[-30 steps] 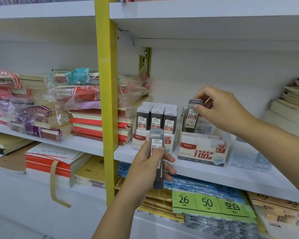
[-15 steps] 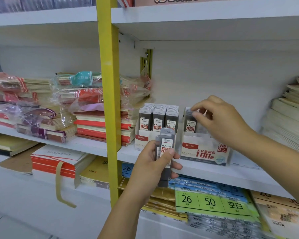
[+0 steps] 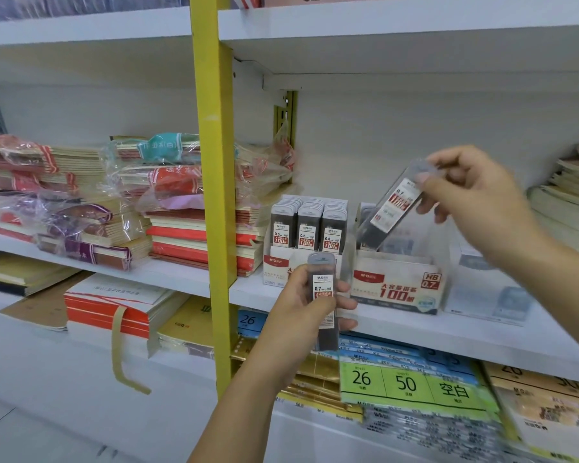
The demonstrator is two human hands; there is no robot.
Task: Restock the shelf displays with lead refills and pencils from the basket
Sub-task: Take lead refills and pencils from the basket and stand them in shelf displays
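Two hands share the work in the head view, the only one given. The right hand (image 3: 475, 192), at about 2 o'clock from the frame's centre, has its grip clamped by thumb and fingertips on the top end of a tilted 0.7 refill case (image 3: 395, 208). The case's lower end points toward 7 o'clock into the 0.7 display box (image 3: 398, 289), and motion blur hides whether that end touches anything inside. The left hand (image 3: 298, 315), at 6 o'clock, has its grip closed round a spare 0.7 case (image 3: 324, 292) held upright in front of the shelf (image 3: 448, 332). A dark end showing below suggests more than one case there, though that cannot be told for sure. Just beside the 0.7 display box, at its 9 o'clock, the 0.5 display box (image 3: 276, 264) stands packed with three full rows, so that part looks done. The 0.7 display box looks largely empty behind its front card, so most of its filling seems left, beginning with the cases in hand. No basket and no pencils show, so the pencil share cannot be judged. Notebook stacks (image 3: 194, 238) lie past the yellow upright (image 3: 214, 162) at 9 o'clock.
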